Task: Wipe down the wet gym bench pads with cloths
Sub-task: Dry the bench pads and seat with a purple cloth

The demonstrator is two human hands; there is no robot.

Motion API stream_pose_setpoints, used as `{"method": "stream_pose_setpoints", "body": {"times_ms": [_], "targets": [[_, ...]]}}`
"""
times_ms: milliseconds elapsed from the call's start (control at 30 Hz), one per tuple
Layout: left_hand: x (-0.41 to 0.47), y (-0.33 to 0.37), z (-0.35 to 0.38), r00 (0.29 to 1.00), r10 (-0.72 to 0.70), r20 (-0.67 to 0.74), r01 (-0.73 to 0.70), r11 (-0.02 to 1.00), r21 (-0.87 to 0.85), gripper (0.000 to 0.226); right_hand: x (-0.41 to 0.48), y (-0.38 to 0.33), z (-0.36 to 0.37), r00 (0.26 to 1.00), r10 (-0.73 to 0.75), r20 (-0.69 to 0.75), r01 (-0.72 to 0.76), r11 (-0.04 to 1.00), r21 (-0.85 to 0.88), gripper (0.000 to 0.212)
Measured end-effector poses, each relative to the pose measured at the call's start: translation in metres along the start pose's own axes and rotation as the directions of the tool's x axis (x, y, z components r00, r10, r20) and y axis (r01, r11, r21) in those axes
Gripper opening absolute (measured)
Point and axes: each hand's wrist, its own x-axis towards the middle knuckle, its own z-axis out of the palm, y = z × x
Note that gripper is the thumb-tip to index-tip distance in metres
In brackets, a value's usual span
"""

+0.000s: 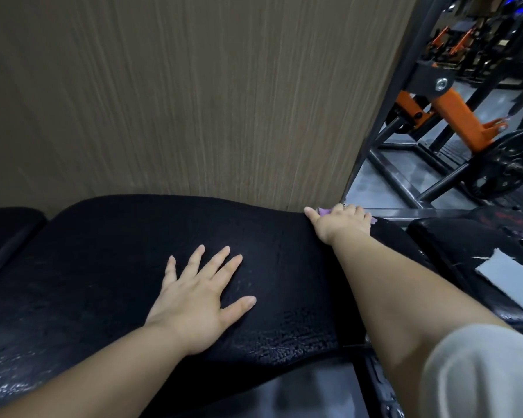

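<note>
Purple cloth (325, 211) peeks from under my right hand (343, 221), curled over it at two o'clock on the black padded surface (103, 251); my left hand (198, 300) lies flat, fingers spread.

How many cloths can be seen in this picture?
1. A purple cloth shows under the right hand at the far edge of the black pad. The left hand lies flat, no cloth seen; others may be hidden.
</note>
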Motion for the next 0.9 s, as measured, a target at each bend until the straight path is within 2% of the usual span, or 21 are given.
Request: {"method": "stream_pose_setpoints", "body": {"times_ms": [200, 467, 567, 600, 667, 700, 733, 800, 867, 900], "targets": [[-0.001, 0.003, -0.004, 1.0, -0.008, 0.025, 0.008, 1.0, 0.009, 0.098, -0.027, 0.015, 0.0, 0.996, -0.085, -0.013, 0.086, 0.994, 0.068, 0.098], [-0.006, 0.007, -0.01, 0.999, -0.009, 0.047, 0.01, 1.0, -0.019, 0.101, -0.126, 0.056, 0.011, 0.969, -0.244, -0.037, 0.247, 0.963, 0.107, 0.095], [-0.007, 0.006, -0.011, 0.999, -0.014, 0.044, 0.015, 1.0, -0.025, 0.091, -0.158, 0.071, 0.015, 0.956, -0.294, -0.007, 0.293, 0.949, 0.116, 0.106], [-0.008, 0.006, -0.011, 0.999, -0.015, 0.043, 0.016, 1.0, -0.021, 0.085, -0.162, 0.076, 0.015, 0.941, -0.338, 0.025, 0.334, 0.938, 0.093, 0.101], [-0.008, 0.006, -0.01, 0.999, -0.014, 0.035, 0.015, 1.0, -0.021, 0.077, -0.164, 0.084, 0.007, 0.902, -0.418, 0.112, 0.414, 0.908, 0.061, 0.069], [-0.009, 0.006, -0.01, 0.999, -0.014, 0.032, 0.015, 1.0, -0.023, 0.076, -0.163, 0.084, 0.003, 0.893, -0.43, 0.133, 0.416, 0.901, 0.122, 0.06], [-0.009, 0.006, -0.01, 0.999, -0.013, 0.032, 0.014, 1.0, -0.023, 0.076, -0.161, 0.084, -0.001, 0.909, -0.401, 0.111, 0.37, 0.901, 0.225, 0.053], [-0.009, 0.005, -0.01, 0.999, -0.014, 0.03, 0.015, 1.0, -0.024, 0.078, -0.159, 0.079, 0.0, 0.974, -0.226, -0.016, 0.217, 0.91, 0.353, 0.047], [-0.008, 0.006, -0.01, 0.999, -0.015, 0.032, 0.015, 1.0, -0.022, 0.08, -0.165, 0.068, 0.003, 0.989, -0.014, -0.146, 0.052, 0.964, 0.259, 0.05], [-0.008, 0.006, -0.01, 0.999, -0.013, 0.03, 0.014, 1.0, -0.018, 0.079, -0.169, 0.063, 0.004, 0.986, 0.05, -0.159, -0.022, 0.985, 0.173, 0.052]]}}
